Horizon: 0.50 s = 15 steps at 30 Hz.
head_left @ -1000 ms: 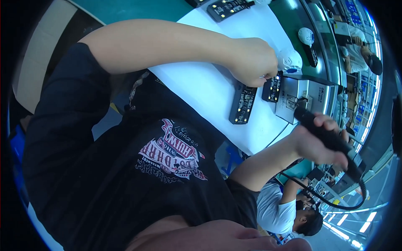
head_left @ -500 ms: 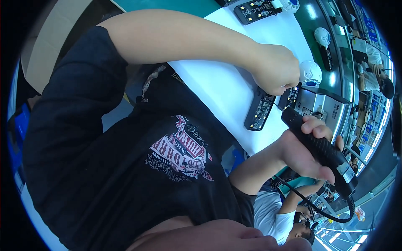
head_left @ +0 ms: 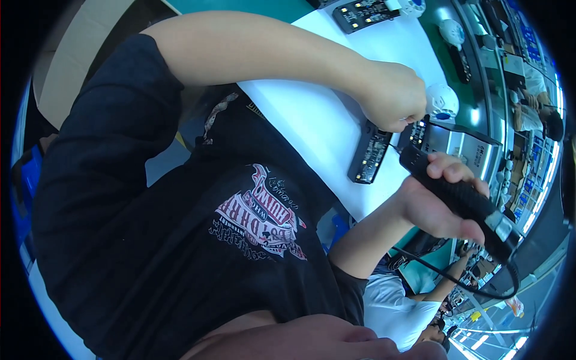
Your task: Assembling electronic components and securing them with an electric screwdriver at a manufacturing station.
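My left hand is closed over the upper end of a black housing with an exposed circuit board. Its fingertips and that end of the housing are hidden. In my right hand is a black electric screwdriver, gripped around its ribbed body, with a cable curving from its rear end. The screwdriver's thin bit points at the board beside my left hand; whether it touches is too small to tell. Just right of the left hand lies a second board housing, close to a white rounded camera head.
A white sheet covers part of the green bench. Another board housing lies at the far end, and a white device stands to the right. Beside the screwdriver is a silver box. A co-worker in a white shirt sits nearby.
The screwdriver has shifted slightly left, and its rear end has swung outward with the cable. My left hand stays almost in place on the housing. The co-worker's arm has moved.
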### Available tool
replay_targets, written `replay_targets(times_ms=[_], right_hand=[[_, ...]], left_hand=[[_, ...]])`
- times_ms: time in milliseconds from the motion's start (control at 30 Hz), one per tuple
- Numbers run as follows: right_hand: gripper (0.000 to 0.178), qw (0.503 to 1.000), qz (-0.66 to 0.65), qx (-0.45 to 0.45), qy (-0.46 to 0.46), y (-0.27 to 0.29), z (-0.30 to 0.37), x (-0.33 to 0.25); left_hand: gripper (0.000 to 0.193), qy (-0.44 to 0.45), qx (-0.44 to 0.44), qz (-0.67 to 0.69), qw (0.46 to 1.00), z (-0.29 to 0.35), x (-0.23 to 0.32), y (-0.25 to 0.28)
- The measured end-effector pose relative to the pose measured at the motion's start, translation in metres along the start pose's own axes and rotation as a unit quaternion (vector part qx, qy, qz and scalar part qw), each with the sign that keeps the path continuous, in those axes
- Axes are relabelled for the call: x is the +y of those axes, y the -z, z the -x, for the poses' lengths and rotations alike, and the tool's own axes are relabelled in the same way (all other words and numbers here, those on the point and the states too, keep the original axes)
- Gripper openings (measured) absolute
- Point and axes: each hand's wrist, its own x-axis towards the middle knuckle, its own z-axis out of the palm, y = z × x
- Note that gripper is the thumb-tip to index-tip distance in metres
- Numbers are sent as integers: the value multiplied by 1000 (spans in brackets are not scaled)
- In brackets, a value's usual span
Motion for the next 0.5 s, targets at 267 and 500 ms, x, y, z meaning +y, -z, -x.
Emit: replay_targets(times_ms=[267,500], right_hand=[[91,921,321,135,173,28,-33,-43],[88,877,392,212,180,28,-55,-27]], left_hand=[[9,14,-4,-14,1000,2,-1,-1],[8,16,-11,-24,1000,4,-1,-2]])
